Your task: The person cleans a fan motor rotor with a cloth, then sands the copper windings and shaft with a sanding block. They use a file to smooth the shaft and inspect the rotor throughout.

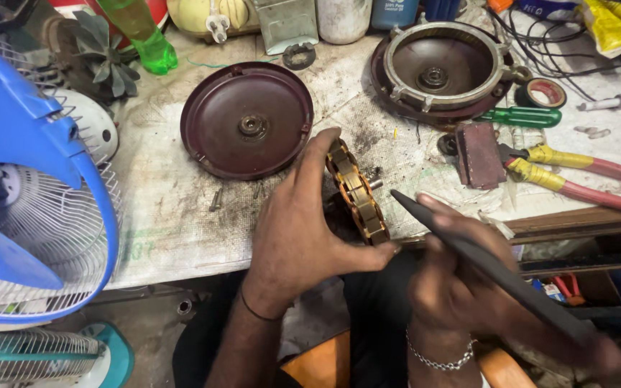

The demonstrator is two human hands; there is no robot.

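Note:
My left hand (297, 228) grips a round fan motor stator (357, 194) with copper windings, held on edge over the front of the workbench, its short shaft pointing right. My right hand (461, 276) holds a long dark flat tool (490, 262), whose tip points up-left and ends just right of the stator. A thin band circles my left wrist, and a metal chain bracelet hangs on my right wrist.
On the cloth-covered bench (174, 215) lie a maroon round motor cover (247, 120), a second housing with a metal ring (440, 70), a green screwdriver (522, 116), red-and-yellow pliers (576, 176), a tape roll (544, 93) and a green bottle (145, 36). A blue table fan (30, 187) stands left.

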